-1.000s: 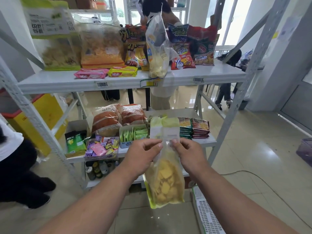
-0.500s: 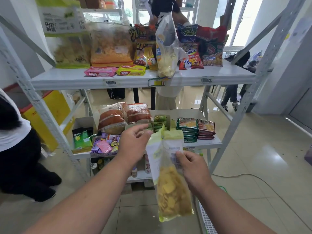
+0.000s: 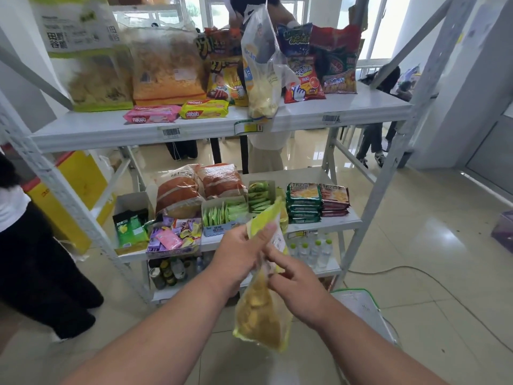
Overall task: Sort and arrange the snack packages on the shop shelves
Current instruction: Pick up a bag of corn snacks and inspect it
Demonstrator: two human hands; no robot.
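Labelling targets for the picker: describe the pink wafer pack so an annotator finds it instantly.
Start at the top shelf of the white rack. Near its front edge, left of centre, two flat "nabati" packs lie side by side before the big orange cereal bag. The pink wafer pack is the left one; its neighbour, the yellow wafer pack, is otherwise alike.

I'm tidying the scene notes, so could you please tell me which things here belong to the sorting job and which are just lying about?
In the job: left hand, right hand, yellow chip bag, top shelf, pink wafer pack.
Lying about: yellow bin, white crate, floor cable.
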